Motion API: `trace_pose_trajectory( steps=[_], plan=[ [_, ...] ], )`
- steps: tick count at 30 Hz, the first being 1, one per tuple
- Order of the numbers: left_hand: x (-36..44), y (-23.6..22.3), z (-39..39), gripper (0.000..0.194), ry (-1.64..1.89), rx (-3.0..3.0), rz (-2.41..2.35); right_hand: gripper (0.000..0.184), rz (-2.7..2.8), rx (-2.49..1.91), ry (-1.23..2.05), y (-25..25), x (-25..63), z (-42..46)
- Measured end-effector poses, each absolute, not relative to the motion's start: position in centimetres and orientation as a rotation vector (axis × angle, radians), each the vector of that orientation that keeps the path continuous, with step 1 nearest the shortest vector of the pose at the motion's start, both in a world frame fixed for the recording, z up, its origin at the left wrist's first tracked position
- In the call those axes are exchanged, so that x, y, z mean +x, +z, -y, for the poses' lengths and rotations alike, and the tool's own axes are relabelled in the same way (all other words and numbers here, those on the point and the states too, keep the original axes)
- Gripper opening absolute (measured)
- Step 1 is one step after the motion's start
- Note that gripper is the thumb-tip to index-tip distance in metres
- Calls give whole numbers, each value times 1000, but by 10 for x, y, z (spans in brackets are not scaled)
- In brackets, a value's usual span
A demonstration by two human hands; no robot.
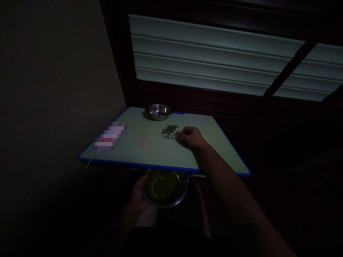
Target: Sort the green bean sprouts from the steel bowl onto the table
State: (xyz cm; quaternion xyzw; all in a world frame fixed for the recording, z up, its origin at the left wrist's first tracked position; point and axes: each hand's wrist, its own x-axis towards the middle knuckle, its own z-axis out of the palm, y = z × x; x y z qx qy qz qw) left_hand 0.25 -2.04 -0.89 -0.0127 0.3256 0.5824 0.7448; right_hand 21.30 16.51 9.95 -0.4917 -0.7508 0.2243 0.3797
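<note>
My left hand (139, 194) grips the rim of a metal bowl (183, 194) just below the table's front edge. Small green beans or grains (162, 184) lie inside that bowl. Over the table, my right hand (190, 136) is closed in a pinch on a small clear piece (176, 135), whose kind I cannot make out in the dim light. Its tip is beside a loose heap of dark greenish grains (168, 131). To the left of this heap is a thin patch of pale grains (143, 141).
A second metal bowl (159, 112) stands at the back of the light green table (214, 146), which has a blue edge. At the left lies a blurred-out, phone-like thing (109, 136) with a white cable (89, 163). A wall rises on the left, with a slatted panel behind.
</note>
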Motion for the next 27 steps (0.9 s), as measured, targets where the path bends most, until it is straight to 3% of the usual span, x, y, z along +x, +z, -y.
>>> trace_pose_trajectory(
  steps=[27],
  plan=[
    [5,1,20,21,1275,-46,-784,21,1883,-1108,730,99,210,-165]
  ],
)
